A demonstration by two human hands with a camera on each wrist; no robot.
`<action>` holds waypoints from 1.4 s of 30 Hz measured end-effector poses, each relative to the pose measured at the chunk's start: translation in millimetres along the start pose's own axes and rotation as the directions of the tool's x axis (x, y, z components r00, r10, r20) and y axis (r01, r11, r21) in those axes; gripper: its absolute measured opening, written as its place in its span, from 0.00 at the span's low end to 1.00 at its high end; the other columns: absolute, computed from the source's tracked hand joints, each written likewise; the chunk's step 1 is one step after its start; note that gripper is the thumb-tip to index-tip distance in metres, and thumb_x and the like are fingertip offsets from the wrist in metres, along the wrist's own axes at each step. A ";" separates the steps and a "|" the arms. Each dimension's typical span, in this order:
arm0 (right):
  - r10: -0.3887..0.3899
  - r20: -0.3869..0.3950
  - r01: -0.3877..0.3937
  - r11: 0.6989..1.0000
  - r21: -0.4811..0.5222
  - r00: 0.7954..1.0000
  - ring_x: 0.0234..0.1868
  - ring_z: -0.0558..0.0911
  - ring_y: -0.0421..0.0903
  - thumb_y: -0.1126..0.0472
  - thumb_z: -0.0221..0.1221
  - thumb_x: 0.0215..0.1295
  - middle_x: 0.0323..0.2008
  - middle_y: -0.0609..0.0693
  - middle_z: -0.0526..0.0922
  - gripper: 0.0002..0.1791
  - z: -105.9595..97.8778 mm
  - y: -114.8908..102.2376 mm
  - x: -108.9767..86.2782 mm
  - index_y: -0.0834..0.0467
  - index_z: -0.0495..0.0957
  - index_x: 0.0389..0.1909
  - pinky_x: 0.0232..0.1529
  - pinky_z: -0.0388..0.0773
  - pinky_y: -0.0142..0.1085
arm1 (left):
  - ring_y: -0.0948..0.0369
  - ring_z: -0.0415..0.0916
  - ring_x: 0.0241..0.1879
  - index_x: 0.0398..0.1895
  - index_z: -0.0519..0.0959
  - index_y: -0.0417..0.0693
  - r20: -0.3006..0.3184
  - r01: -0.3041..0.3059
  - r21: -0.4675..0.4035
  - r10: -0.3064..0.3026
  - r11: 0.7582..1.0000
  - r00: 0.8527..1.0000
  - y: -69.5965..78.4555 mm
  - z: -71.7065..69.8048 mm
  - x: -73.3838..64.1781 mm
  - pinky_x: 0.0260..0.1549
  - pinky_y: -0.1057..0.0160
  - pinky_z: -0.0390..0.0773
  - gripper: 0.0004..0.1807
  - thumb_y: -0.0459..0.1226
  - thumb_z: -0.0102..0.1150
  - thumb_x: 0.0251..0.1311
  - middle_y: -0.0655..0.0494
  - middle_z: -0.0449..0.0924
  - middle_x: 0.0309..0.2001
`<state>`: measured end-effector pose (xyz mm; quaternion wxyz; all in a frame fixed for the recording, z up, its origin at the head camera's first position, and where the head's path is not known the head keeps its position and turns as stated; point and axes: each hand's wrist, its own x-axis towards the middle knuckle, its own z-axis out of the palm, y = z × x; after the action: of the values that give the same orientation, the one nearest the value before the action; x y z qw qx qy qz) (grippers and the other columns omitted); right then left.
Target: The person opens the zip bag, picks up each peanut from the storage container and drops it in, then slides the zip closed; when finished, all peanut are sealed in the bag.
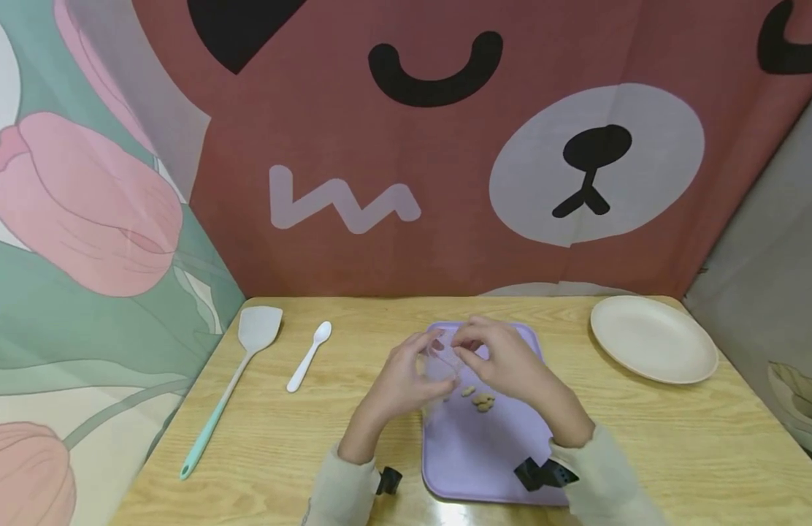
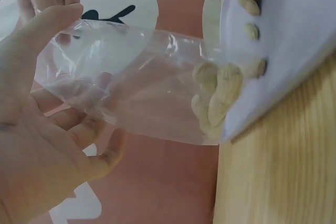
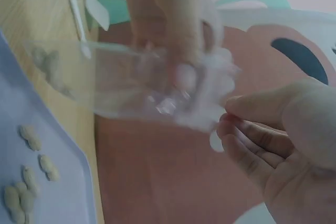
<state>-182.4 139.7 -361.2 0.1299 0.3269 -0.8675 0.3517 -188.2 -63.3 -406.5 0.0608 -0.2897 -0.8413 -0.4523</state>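
A clear plastic bag [image 2: 152, 87] hangs upright in front of me, with several peanuts in the shell [image 2: 216, 98] gathered at its bottom. My left hand [image 1: 402, 376] holds the bag near its mouth, the thumb on one side and the fingers on the other. On the other side, my right hand [image 1: 507, 361] pinches at the bag's upper edge; its thumb and fingertips [image 3: 233, 109] meet right there. Below the hands, more peanuts [image 1: 483, 402] lie on a purple tray [image 1: 491, 467]. The bag's bottom overlaps the tray's left edge in the left wrist view.
To the left on the wooden table [image 1: 281, 453] lie a white spatula with a mint handle [image 1: 212, 427] and a small white spoon [image 1: 307, 361]. A pale round plate [image 1: 652, 340] sits at the back right. Printed cloth [image 1: 353, 263] hangs behind the table.
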 end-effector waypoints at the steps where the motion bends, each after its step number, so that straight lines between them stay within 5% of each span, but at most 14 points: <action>1: 0.009 -0.014 -0.009 1.000 -0.008 1.000 0.34 0.80 0.38 0.72 0.65 0.60 0.33 0.41 0.80 0.08 -2.4 1.7 -2.2 0.55 0.85 0.34 0.37 0.80 0.36 | 0.56 0.76 0.47 0.63 0.74 0.42 -0.006 0.008 0.003 -0.008 1.000 1.000 -0.6 -0.9 -0.8 0.49 0.48 0.76 0.35 0.40 0.74 0.50 0.54 0.79 0.48; 6: 0.041 -0.026 -0.042 0.999 -0.031 0.999 0.32 0.81 0.40 0.74 0.66 0.56 0.31 0.44 0.81 0.07 -6.5 18.1 -12.1 0.59 0.84 0.32 0.35 0.81 0.39 | 0.56 0.76 0.46 0.65 0.72 0.38 -0.022 0.021 0.002 -0.021 1.000 1.000 -4.3 -5.0 -1.9 0.50 0.47 0.76 0.38 0.39 0.75 0.50 0.53 0.79 0.47; 21: 0.177 0.217 -0.161 0.983 -0.089 0.960 0.32 0.82 0.47 0.80 0.62 0.49 0.29 0.50 0.82 0.10 26.2 73.6 -41.4 0.64 0.84 0.30 0.35 0.81 0.38 | 0.52 0.78 0.45 0.65 0.72 0.35 -0.015 0.002 -0.057 -0.003 0.998 1.000 -3.7 -1.4 0.1 0.49 0.46 0.77 0.39 0.37 0.75 0.48 0.51 0.79 0.45; 42: 0.222 0.302 -0.197 0.974 -0.112 0.927 0.29 0.77 0.38 0.74 0.64 0.57 0.26 0.42 0.82 0.08 47.5 77.1 -43.3 0.58 0.86 0.30 0.34 0.77 0.37 | 0.57 0.76 0.45 0.65 0.72 0.38 -0.019 -0.011 -0.021 0.011 1.000 1.000 -4.7 2.4 1.0 0.49 0.47 0.77 0.37 0.40 0.74 0.50 0.53 0.80 0.46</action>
<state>-200.3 168.8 -455.6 -0.0347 0.2786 -0.9203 0.2726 -191.1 -63.0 -410.9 0.0682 -0.2907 -0.8343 -0.4635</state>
